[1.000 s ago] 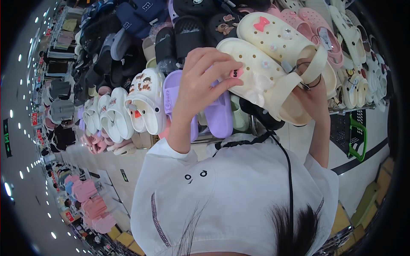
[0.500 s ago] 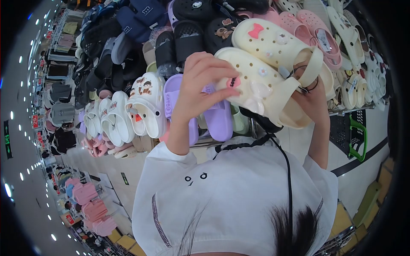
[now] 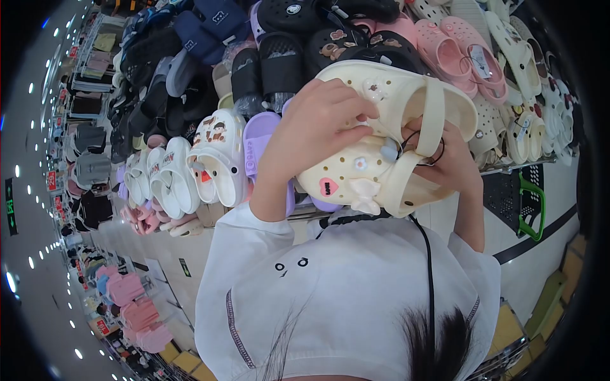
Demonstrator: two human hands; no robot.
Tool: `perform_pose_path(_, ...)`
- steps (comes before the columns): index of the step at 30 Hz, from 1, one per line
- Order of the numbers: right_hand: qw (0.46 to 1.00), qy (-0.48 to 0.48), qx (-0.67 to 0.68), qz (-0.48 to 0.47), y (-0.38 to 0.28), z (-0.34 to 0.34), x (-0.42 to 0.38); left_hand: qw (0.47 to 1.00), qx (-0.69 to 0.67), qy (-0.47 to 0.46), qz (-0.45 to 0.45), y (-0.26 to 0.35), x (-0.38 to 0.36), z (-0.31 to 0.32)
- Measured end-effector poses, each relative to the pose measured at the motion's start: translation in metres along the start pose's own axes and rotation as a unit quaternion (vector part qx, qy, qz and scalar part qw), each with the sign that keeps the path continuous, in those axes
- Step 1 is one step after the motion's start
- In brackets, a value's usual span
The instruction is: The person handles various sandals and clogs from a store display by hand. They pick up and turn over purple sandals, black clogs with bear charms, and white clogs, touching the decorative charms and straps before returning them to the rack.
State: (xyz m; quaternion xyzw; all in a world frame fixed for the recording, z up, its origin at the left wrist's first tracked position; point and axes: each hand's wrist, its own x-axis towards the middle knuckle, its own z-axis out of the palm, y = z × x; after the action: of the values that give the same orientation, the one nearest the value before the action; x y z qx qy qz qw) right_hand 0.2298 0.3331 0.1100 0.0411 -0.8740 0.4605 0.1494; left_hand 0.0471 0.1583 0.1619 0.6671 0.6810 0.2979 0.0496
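Observation:
A pair of cream clogs (image 3: 356, 166) with charms and holes is held up in front of my chest, joined by a black cord. My right hand (image 3: 438, 155) grips the pair at the heel openings, its fingers partly hidden among the straps and cord. Over the toe of the upper clog lies my left hand (image 3: 327, 124), fingers curled against its surface near a charm. A pink heart charm and a white bow charm show on the lower clog.
Behind the clogs, a display holds black slides (image 3: 281, 66), pink clogs (image 3: 445, 54), white clogs (image 3: 219, 152) and purple slides (image 3: 259, 136). A dark basket with a green handle (image 3: 532, 206) is at the right. Pink garments (image 3: 127, 286) hang at the lower left.
The cream clogs have moved down and left and turned, uncovering dark clogs behind. My left hand has shifted from the lower clog's heart charm onto the upper clog; my right hand has moved slightly left.

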Motion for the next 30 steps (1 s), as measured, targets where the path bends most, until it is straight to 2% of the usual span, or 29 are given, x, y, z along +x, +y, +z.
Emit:
perform_pose_path(1,1.000,0.001,0.000,0.000,-0.001,0.000,0.001,1.000,0.000,0.000,0.001,0.001,0.000,0.001)
perform_pose_path(3,0.996,0.011,-0.056,-0.068,-0.004,0.001,0.004,0.997,-0.021,0.061,-0.046,0.004,0.000,0.006)
perform_pose_path(4,0.996,0.011,-0.057,-0.068,-0.005,0.001,0.004,0.997,-0.021,0.061,-0.046,0.004,0.002,0.006)
perform_pose_path(6,0.995,-0.005,-0.067,-0.080,-0.006,0.003,0.002,0.985,0.051,0.164,-0.008,0.001,0.007,0.005)
perform_pose_path(7,0.995,-0.007,-0.066,-0.081,-0.008,0.005,0.001,0.985,0.051,0.165,-0.010,-0.003,0.006,0.005)
perform_pose_path(9,1.000,-0.014,-0.001,-0.027,-0.010,0.009,-0.002,0.996,0.025,0.079,0.015,-0.011,0.004,0.005)
perform_pose_path(12,0.999,-0.026,-0.018,-0.032,-0.009,0.007,-0.004,0.999,0.004,0.038,0.009,-0.017,0.003,0.010)
perform_pose_path(16,0.999,-0.022,-0.034,-0.037,-0.009,0.008,-0.007,0.999,-0.002,0.042,-0.003,-0.015,0.002,0.022)
perform_pose_path(19,0.995,-0.032,-0.087,-0.043,-0.013,0.008,-0.007,0.998,0.042,0.034,-0.027,-0.013,0.002,0.027)
perform_pose_path(21,0.993,-0.044,-0.106,-0.017,-0.014,0.009,-0.009,0.992,0.026,0.015,-0.125,-0.009,0.004,0.028)
perform_pose_path(22,0.993,-0.043,-0.106,-0.017,-0.014,0.008,-0.009,0.992,0.026,0.015,-0.124,-0.006,0.006,0.027)
perform_pose_path(24,0.989,-0.050,-0.133,-0.029,-0.015,0.008,-0.008,0.975,-0.001,-0.030,-0.220,-0.002,0.011,0.023)
perform_pose_path(25,0.989,-0.050,-0.133,-0.029,-0.017,0.007,-0.008,0.975,-0.001,-0.030,-0.219,-0.005,0.009,0.022)
perform_pose_path(27,0.992,-0.024,-0.117,-0.032,-0.021,0.004,-0.008,0.998,-0.047,0.031,-0.005,-0.015,0.005,0.017)
perform_pose_path(28,0.993,-0.024,-0.116,-0.029,-0.020,0.002,-0.010,0.998,-0.049,0.029,-0.005,-0.019,0.006,0.015)
perform_pose_path(30,0.994,-0.006,-0.103,-0.038,-0.015,-0.001,-0.014,0.993,-0.058,0.029,0.100,-0.024,0.009,0.013)
